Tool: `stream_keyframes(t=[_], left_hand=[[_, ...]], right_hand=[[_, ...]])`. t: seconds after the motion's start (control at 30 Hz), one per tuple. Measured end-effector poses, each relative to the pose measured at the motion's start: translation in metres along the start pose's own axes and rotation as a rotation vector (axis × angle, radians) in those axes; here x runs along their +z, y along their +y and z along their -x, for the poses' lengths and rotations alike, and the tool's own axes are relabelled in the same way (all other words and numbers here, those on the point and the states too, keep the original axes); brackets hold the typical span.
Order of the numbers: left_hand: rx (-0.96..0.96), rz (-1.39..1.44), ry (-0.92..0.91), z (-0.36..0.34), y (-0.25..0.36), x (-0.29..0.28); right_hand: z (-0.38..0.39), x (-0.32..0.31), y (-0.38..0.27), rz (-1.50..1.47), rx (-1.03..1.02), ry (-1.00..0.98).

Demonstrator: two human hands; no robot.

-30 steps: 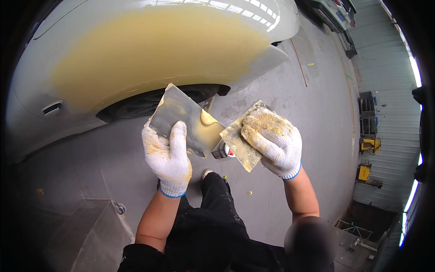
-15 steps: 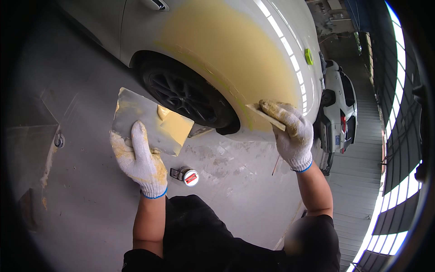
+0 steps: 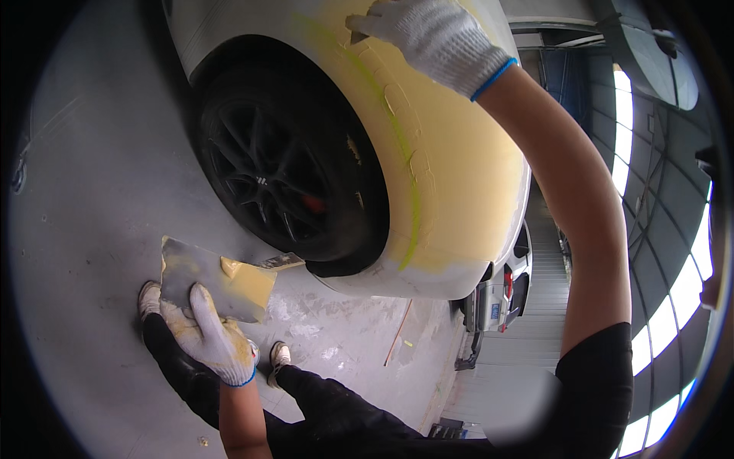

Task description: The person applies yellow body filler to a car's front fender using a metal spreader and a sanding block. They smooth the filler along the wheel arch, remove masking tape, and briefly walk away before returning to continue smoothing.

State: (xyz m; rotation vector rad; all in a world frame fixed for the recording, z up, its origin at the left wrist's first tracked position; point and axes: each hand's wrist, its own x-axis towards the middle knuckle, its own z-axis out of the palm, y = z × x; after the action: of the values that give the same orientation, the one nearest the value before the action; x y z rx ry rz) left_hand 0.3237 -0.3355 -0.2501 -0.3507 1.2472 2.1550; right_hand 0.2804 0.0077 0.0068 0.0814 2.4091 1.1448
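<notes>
My left hand (image 3: 208,338), in a stained white glove, grips the lower edge of a grey mixing board (image 3: 187,269) held low by the floor. A slab of yellow filler (image 3: 246,283) lies on the board, and a small flat blade (image 3: 281,262) sticks out from its far corner. My right hand (image 3: 432,34), also gloved, is raised to the top of the view and presses a spreader (image 3: 357,27) against the car's fender (image 3: 459,168), which is coated in yellow filler with a green streak. Most of the spreader is hidden under the fingers.
A black wheel (image 3: 283,176) fills the arch just left of the filled panel. My legs and shoes (image 3: 280,355) rest on the grey concrete floor (image 3: 92,191). Another parked car (image 3: 508,287) stands behind the fender, with workshop windows at the right.
My right hand has risen from beside the wheel arch to the upper fender with the spreader. The left hand has dropped lower with the board, and the view has moved much closer to the car.
</notes>
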Motion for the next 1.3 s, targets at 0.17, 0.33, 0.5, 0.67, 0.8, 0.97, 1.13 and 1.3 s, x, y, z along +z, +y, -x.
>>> stream_keyframes(t=[0.17,0.33,0.5,0.67,0.8,0.97,1.13,1.3], left_hand=[[-0.156,0.005,-0.040,0.014,-0.086,-0.027],[-0.165,0.019,-0.121,0.012,-0.124,-0.035],[-0.174,0.018,-0.122,0.014,-0.136,-0.032],[-0.217,0.054,-0.116,0.006,-0.139,-0.029],[-0.221,0.030,-0.111,-0.001,-0.135,-0.029],[-0.193,0.020,-0.094,-0.004,-0.132,-0.029],[-0.230,-0.036,-0.105,-0.001,-0.137,-0.035],[-0.281,-0.156,-0.124,0.010,-0.144,-0.040]], right_hand=[[-0.036,0.018,-0.023,0.064,-0.121,-0.052],[-0.052,0.024,-0.030,0.095,-0.207,-0.112],[-0.057,0.021,-0.030,0.108,-0.254,-0.157],[-0.066,0.016,-0.027,0.108,-0.279,-0.175],[-0.067,0.012,-0.023,0.120,-0.276,-0.174],[-0.058,0.011,-0.024,0.132,-0.272,-0.148],[-0.032,0.017,-0.034,0.136,-0.276,-0.083],[0.011,0.025,-0.049,0.136,-0.259,-0.007]])
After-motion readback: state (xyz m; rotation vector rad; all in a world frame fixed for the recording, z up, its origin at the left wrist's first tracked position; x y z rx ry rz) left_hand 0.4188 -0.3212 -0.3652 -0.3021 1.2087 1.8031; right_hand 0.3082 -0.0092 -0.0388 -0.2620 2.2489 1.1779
